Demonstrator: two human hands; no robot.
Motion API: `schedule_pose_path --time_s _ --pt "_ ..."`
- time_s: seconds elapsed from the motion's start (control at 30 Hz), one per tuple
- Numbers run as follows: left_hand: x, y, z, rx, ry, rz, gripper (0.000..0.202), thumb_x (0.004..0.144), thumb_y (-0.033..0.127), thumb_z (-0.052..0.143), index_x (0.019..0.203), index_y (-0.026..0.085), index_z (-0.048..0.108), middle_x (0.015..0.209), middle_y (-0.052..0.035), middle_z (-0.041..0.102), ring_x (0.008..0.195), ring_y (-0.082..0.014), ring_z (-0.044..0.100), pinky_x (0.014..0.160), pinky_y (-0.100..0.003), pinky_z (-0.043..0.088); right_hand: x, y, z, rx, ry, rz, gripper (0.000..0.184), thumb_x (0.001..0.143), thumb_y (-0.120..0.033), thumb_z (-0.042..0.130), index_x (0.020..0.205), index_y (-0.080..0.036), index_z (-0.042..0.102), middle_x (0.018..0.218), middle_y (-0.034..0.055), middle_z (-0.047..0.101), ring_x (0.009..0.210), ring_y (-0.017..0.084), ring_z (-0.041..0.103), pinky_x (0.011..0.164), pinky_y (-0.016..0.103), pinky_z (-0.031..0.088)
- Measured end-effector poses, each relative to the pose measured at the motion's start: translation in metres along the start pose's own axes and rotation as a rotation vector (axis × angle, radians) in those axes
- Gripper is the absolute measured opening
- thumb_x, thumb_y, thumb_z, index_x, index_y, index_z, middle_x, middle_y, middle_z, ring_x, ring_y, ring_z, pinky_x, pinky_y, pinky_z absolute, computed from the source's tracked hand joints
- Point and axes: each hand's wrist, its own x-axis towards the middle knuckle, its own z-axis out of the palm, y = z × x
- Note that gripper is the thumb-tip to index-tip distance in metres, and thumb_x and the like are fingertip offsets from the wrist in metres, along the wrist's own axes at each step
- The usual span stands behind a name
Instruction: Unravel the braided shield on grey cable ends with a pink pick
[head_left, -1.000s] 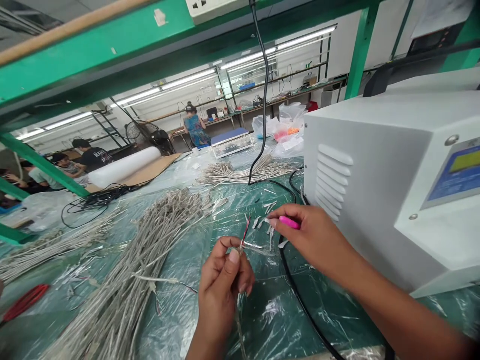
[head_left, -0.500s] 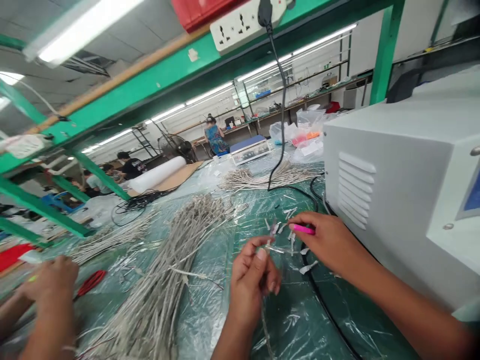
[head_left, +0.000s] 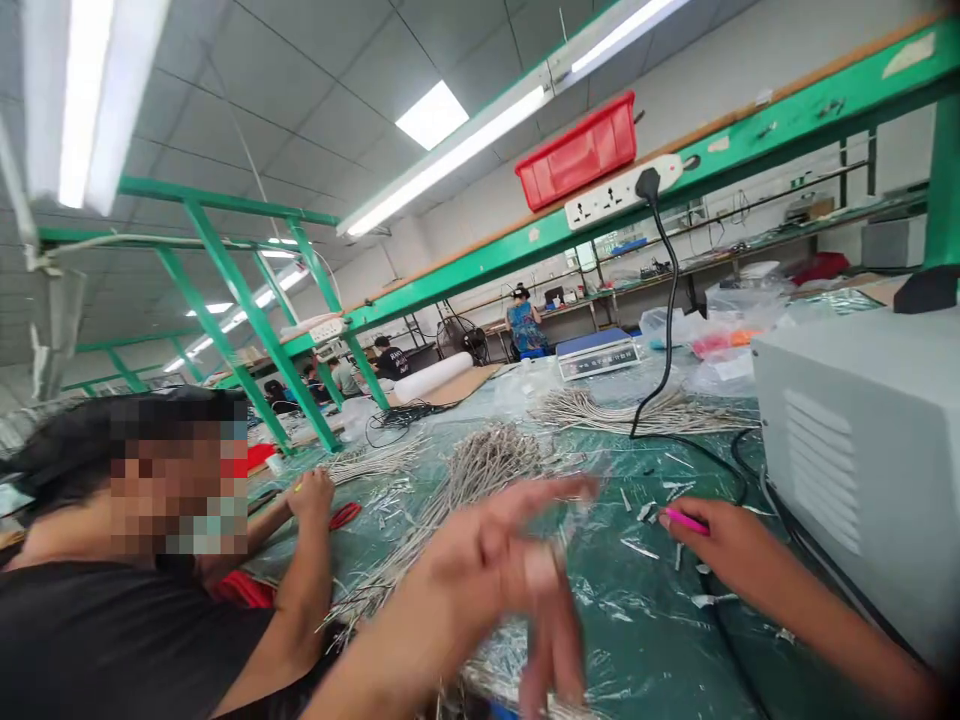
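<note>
My left hand [head_left: 502, 570] is raised in front of the camera and smeared by motion, its fingers spread apart; I cannot make out a wire in it. My right hand [head_left: 724, 545] rests low on the plastic-covered green bench [head_left: 645, 610], closed around a small pink tool [head_left: 684, 520] whose tip points left. A big bundle of grey braided wires [head_left: 465, 480] lies on the bench beyond my left hand. Short cut wire scraps [head_left: 637, 515] are scattered near my right hand.
A grey machine box [head_left: 855, 460] stands at the right, black cables [head_left: 720, 460] running past it from a power strip [head_left: 622, 195] on the green shelf. A co-worker in a black shirt [head_left: 112, 630] sits at my left, their hand [head_left: 311, 495] on the bench.
The view swung up and left, bringing the co-worker into sight. My left hand let go its pinch on the wire, rose and spread its fingers. My right hand kept the pink tool.
</note>
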Motion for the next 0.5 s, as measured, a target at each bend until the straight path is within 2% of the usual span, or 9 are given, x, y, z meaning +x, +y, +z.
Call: schedule_pose_path --time_s 0.07,0.13,0.27,0.33,0.4,0.5 --pt "0.026 0.027 -0.029 0.109 0.104 0.2 0.066 0.091 0.028 0.057 0.151 0.018 0.03 0.07 -0.0037 0.07 0.046 -0.013 0.056 0.055 -0.029 0.049 0.003 0.005 0.005 -0.002 -0.002 -0.02 0.04 0.086 -0.05 0.047 0.059 -0.021 0.048 0.055 0.0015 0.057 0.054 0.018 0.051 0.053 0.027 0.031" --pt "0.056 0.056 -0.064 0.319 0.211 0.362 0.075 0.087 0.018 0.059 0.152 0.012 0.024 0.072 -0.0031 0.067 0.057 -0.0129 0.057 0.067 -0.031 0.049 0.006 0.009 0.008 -0.003 -0.003 -0.031 0.04 0.084 -0.052 0.047 0.058 -0.021 0.047 0.055 0.0016 0.057 0.053 0.019 0.052 0.052 0.027 0.031" --pt "0.105 0.118 -0.125 0.499 0.328 0.44 0.083 0.083 0.007 0.054 0.155 0.013 0.013 0.079 -0.0061 0.071 0.063 -0.0135 0.058 0.071 -0.032 0.046 0.008 0.011 0.009 0.002 -0.001 -0.052 0.043 0.082 -0.057 0.046 0.057 -0.022 0.047 0.054 0.003 0.058 0.053 0.021 0.054 0.052 0.028 0.033" --pt "0.114 0.149 -0.142 0.6 0.394 0.485 0.091 0.079 0.001 0.053 0.155 0.014 0.005 0.081 -0.0053 0.072 0.067 -0.0141 0.06 0.075 -0.033 0.045 0.008 0.011 0.008 0.007 0.0 -0.061 0.044 0.08 -0.059 0.047 0.056 -0.022 0.05 0.055 0.0036 0.06 0.053 0.022 0.055 0.052 0.029 0.035" --pt "0.113 0.176 -0.149 0.713 0.447 0.531 0.097 0.076 -0.004 0.051 0.155 0.013 -0.002 0.085 -0.0054 0.073 0.074 -0.0152 0.063 0.081 -0.034 0.044 0.009 0.012 0.008 0.009 -0.004 -0.063 0.044 0.079 -0.06 0.048 0.056 -0.023 0.052 0.056 0.0039 0.061 0.054 0.023 0.057 0.053 0.029 0.037" --pt "0.095 0.196 -0.152 0.898 0.485 0.553 0.096 0.078 -0.004 0.051 0.155 0.017 -0.003 0.094 -0.0058 0.074 0.089 -0.0166 0.063 0.093 -0.036 0.04 0.01 0.016 0.011 0.005 -0.018 -0.059 0.041 0.081 -0.056 0.046 0.058 -0.022 0.053 0.058 0.0044 0.063 0.057 0.023 0.059 0.056 0.03 0.038"
